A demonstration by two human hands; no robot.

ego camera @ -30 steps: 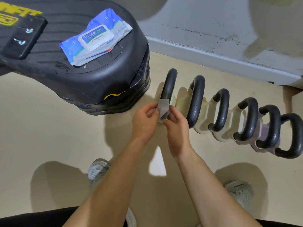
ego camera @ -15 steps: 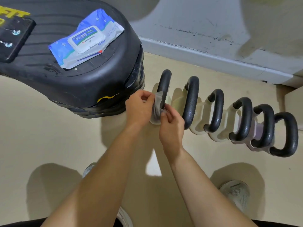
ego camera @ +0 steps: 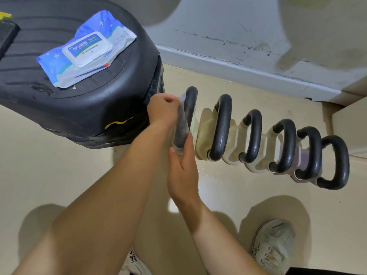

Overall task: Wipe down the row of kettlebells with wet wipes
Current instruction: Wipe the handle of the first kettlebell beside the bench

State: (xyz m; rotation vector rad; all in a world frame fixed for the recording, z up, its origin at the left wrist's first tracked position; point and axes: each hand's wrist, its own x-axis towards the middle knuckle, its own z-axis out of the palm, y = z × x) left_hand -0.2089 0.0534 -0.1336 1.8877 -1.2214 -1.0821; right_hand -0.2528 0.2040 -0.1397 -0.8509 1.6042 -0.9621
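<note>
Beige floor (ego camera: 59,165) holds the kettlebells (ego camera: 286,147) trailing right of the hands; on the first handle (ego camera: 191,102), left hand (ego camera: 161,110) grips the wet wipe (ego camera: 180,132) above, right hand (ego camera: 182,171) pinches it below, so pull taut and wrap fully round.

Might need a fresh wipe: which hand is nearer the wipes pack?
Left. The left hand is below-right of the wipes pack, by the first handle; the right hand lies farther down.

Left hand (ego camera: 161,109), right hand (ego camera: 183,171) and forearms (ego camera: 111,195) are bare. The right shoe (ego camera: 274,245) is a pale grey, dark-speckled mesh trainer.
</note>
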